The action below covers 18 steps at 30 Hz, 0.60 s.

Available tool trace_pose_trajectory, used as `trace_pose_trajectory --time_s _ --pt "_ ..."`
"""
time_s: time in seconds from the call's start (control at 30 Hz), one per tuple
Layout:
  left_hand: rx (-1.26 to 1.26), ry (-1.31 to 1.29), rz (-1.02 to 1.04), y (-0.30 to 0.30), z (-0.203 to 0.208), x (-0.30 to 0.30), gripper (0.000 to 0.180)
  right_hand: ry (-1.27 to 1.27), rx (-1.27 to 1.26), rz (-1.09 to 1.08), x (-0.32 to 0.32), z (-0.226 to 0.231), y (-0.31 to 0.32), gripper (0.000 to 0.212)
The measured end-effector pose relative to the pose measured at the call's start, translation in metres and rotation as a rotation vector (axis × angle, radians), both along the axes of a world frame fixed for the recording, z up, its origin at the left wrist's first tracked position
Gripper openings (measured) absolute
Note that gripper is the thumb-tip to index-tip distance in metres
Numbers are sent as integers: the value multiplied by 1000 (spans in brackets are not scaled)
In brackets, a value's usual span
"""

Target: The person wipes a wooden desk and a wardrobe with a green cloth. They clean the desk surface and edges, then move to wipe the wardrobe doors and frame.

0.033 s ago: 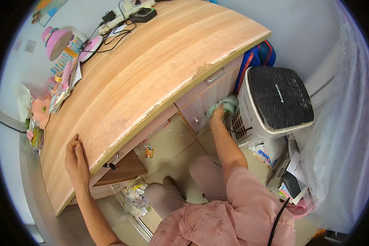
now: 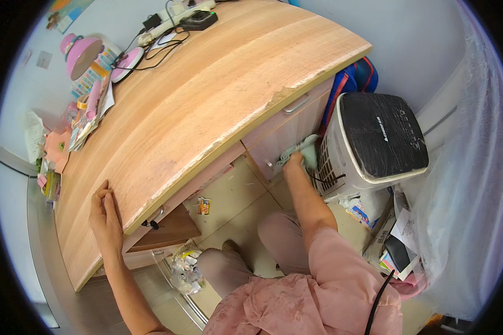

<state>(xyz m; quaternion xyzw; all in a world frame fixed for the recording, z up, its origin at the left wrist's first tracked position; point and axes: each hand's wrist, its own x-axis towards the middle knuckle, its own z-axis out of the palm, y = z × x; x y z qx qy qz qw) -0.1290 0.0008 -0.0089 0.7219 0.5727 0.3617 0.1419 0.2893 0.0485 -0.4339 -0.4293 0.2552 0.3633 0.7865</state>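
My right hand reaches down between the desk and the white appliance, closed on a pale green cloth. Part of that cloth spreads over the lower part of the pale pink cabinet door, by its small knob. The far fingers are partly hidden in its folds. At the left, my left hand rests on the near edge of the wood-grain desk, holding nothing, its fingers lying on the top. Along the desk's front edge the surface is chipped and worn.
A white appliance with a black top stands close to my right arm. A blue bag is behind it. On the desk are a pink lamp, cables and a power strip. An orange wrapper and a plastic bag lie below.
My right hand and the cloth have shifted slightly left and down, away from the appliance's side. The cloth looks more spread. My left hand stays on the desk edge.
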Motion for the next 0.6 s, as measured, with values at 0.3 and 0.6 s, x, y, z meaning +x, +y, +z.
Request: trace_pose_trajectory --time_s 0.3,0.6 --pt "1 21 39 1 -9 -19 18 -1623 155 76 -175 167 -43 33" --pt "67 168 71 1 -6 -11 26 -1679 -74 227 -171 210 -24 28"
